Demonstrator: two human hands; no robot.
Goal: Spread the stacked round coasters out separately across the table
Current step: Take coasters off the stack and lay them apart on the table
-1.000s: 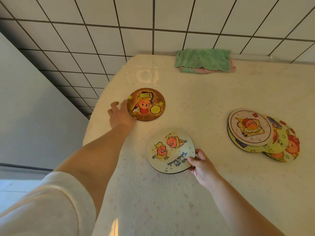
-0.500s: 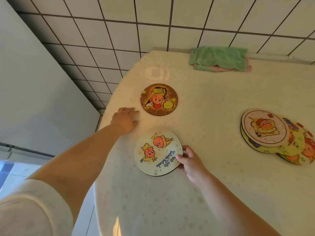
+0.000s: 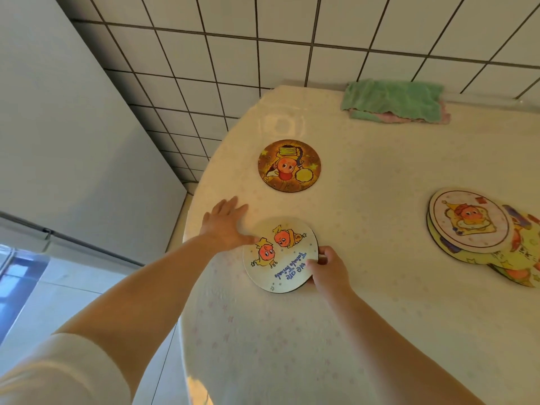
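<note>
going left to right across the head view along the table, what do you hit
left hand flat on the cream tablecloth → pale round coaster with two orange characters → right hand gripping that coaster's edge → overlapping stack of round yellow coasters at the right edge

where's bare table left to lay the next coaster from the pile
The widest bare patch lies mid-table, between the brown coaster and the overlapping pile, reaching back to the green cloth. The near table between the forearms is bare too. It is crowded at the left edge, where the left hand and right hand flank the pale coaster.
</note>
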